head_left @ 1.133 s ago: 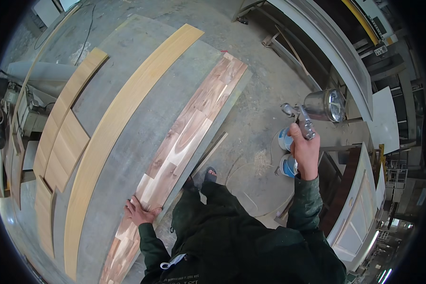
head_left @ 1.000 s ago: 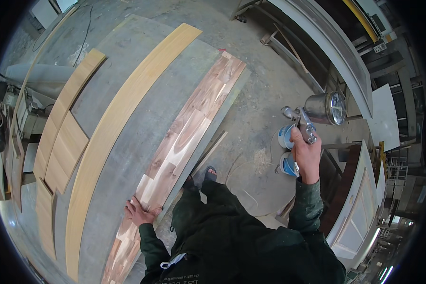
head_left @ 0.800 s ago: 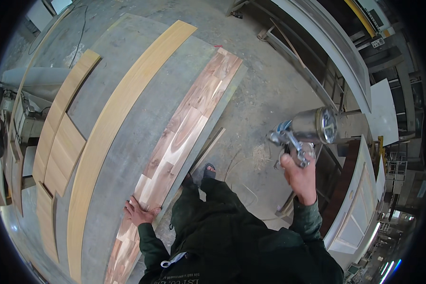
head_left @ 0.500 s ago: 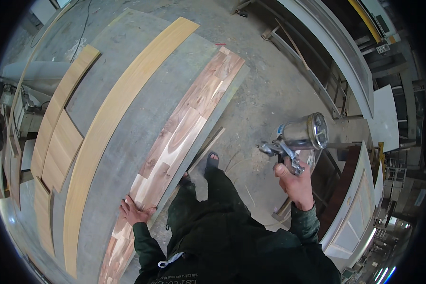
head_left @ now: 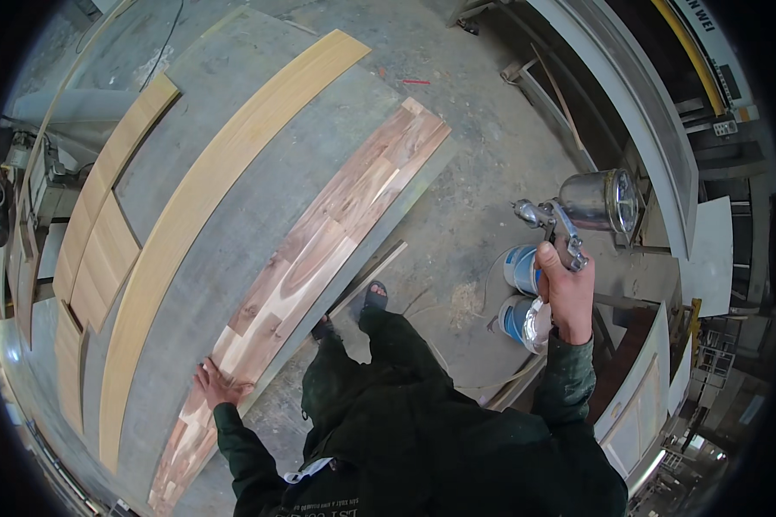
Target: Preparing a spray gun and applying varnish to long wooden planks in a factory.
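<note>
My left hand (head_left: pixel 218 387), fingers spread, lies on the near part of a long board (head_left: pixel 306 274) of mixed brown and pale wood strips. This board runs along the right edge of a grey table (head_left: pixel 233 233). Held up over the floor on the right, my right hand (head_left: pixel 571 300) is closed around the handle of a metal spray gun (head_left: pixel 560 226). The gun's silver cup (head_left: pixel 593 202) sits on its far side, tipped sideways, and its nozzle points left toward the board. A long pale wood board (head_left: pixel 231 142) lies apart to the left.
Several shorter pale boards (head_left: pixel 99 271) lie at the table's left side. Two blue-and-white buckets (head_left: pixel 522 270) stand on the floor below my right hand, one with foil-like covering. A wood strip (head_left: pixel 379 274) lies under the table edge. Metal racks (head_left: pixel 543 112) and panels stand right.
My right hand has moved up and to the right with the spray gun, bringing the buckets into view. My left hand stays on the board; the view has shifted slightly.
</note>
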The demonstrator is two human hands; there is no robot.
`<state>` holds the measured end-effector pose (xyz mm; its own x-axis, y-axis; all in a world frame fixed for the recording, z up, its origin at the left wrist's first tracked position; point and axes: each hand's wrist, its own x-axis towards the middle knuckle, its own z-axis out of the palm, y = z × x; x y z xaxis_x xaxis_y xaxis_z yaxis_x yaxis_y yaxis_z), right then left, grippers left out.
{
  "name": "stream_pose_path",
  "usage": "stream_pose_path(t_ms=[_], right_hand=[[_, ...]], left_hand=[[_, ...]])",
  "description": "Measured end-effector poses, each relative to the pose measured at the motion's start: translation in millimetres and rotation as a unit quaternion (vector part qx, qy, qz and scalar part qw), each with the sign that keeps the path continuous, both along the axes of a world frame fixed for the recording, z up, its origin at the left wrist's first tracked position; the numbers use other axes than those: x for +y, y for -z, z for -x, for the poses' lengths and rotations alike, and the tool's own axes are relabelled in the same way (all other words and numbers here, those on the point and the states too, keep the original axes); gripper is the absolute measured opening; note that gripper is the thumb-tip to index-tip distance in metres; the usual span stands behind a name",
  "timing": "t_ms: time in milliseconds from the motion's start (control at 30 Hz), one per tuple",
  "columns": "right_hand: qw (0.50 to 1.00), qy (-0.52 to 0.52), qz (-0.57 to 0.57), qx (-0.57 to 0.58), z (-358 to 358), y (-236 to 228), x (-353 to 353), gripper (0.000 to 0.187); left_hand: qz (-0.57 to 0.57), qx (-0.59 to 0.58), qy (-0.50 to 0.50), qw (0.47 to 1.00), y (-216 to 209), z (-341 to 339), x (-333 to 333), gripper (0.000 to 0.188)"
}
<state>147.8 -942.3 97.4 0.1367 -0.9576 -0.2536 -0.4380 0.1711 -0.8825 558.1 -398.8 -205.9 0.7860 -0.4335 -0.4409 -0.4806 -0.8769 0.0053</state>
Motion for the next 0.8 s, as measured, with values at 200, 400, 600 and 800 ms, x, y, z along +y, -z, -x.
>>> stream_pose_path(t_ms=[200,400,600,800], right_hand=[[0.995,0.025,0.088,0.034,1.9,6.4,-40.1,0.040],[0.996,0.023,0.083,0.005,-7.2,8.0,-42.4,0.038],[0.998,0.017,0.051,0.012,-21.3,3.1,-4.0,0.033],[0.999,-0.025,0.031,0.019,-39.1,9.9,56.7,0.038]], left_hand=[[-0.008,0.014,-0.031,0.999,-5.4,2.7,-7.1,0.160],[-0.023,0.021,-0.045,0.998,-7.5,2.7,-9.3,0.156],[-0.007,0.021,-0.029,0.999,-9.0,2.3,-9.9,0.153],[0.008,0.022,-0.038,0.999,-14.1,2.9,-8.2,0.152]])
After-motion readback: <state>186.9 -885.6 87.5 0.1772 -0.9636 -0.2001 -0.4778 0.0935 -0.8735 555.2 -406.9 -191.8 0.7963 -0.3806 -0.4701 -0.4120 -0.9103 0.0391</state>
